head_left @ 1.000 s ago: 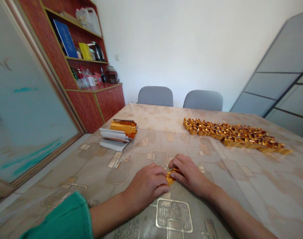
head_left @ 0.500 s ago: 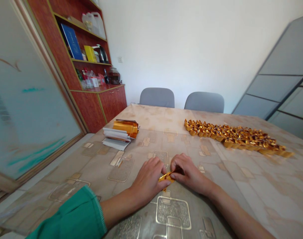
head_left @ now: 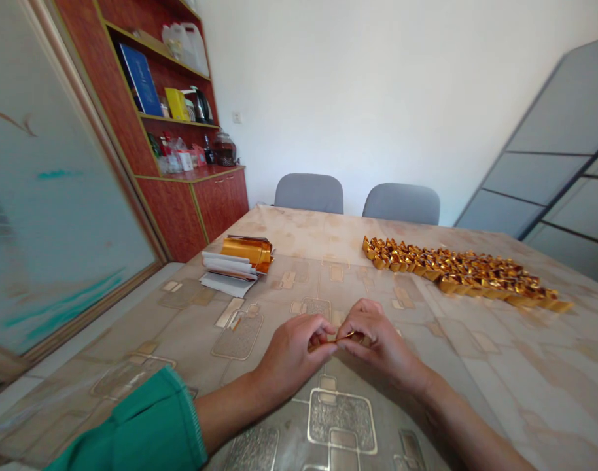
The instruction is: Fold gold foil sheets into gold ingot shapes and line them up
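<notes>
Between my two hands is a small piece of gold foil paper (head_left: 339, 339), mostly hidden by the fingers. My left hand (head_left: 299, 347) pinches its left end between thumb and fingers. The other end is in the closed fingers of my right hand (head_left: 372, 333). Both thumbs lie close together along the near side of the paper. Beyond my left hand, a stack of gold and white paper sheets (head_left: 237, 261) lies bent on the table. To the far right spreads a mass of folded gold foil pieces (head_left: 456, 268), set in close rows.
A patterned cover lies over the table (head_left: 299, 229). Two grey chairs (head_left: 309, 192) stand at its far side. On the left are a sliding glass door (head_left: 58, 183) and a red-brown cabinet (head_left: 220, 199) with bottles and a kettle on its shelves.
My fingers have shifted on the gold foil paper, which now shows as a thin edge rather than a broader face. Both hands still hold it in about the same place.
</notes>
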The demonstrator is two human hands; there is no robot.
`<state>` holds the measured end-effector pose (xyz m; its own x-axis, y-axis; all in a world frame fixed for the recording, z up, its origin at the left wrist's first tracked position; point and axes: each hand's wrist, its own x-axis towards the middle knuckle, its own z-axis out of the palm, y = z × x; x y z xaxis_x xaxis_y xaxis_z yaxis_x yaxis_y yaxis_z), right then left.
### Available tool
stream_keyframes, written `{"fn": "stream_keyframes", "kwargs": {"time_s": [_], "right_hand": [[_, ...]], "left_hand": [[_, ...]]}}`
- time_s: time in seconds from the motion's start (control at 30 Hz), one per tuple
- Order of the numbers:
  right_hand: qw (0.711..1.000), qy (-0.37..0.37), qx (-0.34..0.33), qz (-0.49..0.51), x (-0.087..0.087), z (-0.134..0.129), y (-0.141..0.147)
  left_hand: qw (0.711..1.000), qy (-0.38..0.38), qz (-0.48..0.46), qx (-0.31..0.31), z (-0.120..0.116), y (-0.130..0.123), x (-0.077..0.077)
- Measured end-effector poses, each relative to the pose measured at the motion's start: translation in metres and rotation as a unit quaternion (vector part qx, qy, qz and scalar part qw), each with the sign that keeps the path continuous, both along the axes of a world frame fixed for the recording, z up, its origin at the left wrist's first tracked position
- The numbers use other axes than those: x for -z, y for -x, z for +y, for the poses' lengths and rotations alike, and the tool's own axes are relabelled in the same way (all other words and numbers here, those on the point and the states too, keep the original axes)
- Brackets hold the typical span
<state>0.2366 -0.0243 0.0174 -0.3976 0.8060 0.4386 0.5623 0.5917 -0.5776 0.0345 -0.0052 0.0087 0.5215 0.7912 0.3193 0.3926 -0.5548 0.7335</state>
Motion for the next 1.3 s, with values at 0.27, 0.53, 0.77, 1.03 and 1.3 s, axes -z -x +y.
{"fn": "stream_keyframes", "kwargs": {"time_s": [0.27,0.53,0.77,1.03,1.3], "right_hand": [[0.995,0.065,0.013,0.079,-0.004,0.004,-0.014],[0.949,0.190,0.061,0.245,-0.011,0.009,-0.036],[0.902,0.290,-0.019,0.318,-0.008,-0.003,0.007],[0.888,0.297,-0.021,0.350,-0.008,-0.002,0.011],[0.878,0.315,-0.044,0.357,-0.003,-0.002,0.014]], "left_hand": [[0.998,-0.065,-0.014,0.001,0.005,0.007,-0.004],[0.989,0.080,-0.109,-0.066,0.007,0.005,-0.006],[0.960,0.185,-0.204,-0.056,0.003,0.002,-0.009],[0.956,0.203,-0.213,0.016,0.001,0.003,-0.005],[0.977,0.138,-0.133,0.094,0.003,0.004,-0.011]]}}
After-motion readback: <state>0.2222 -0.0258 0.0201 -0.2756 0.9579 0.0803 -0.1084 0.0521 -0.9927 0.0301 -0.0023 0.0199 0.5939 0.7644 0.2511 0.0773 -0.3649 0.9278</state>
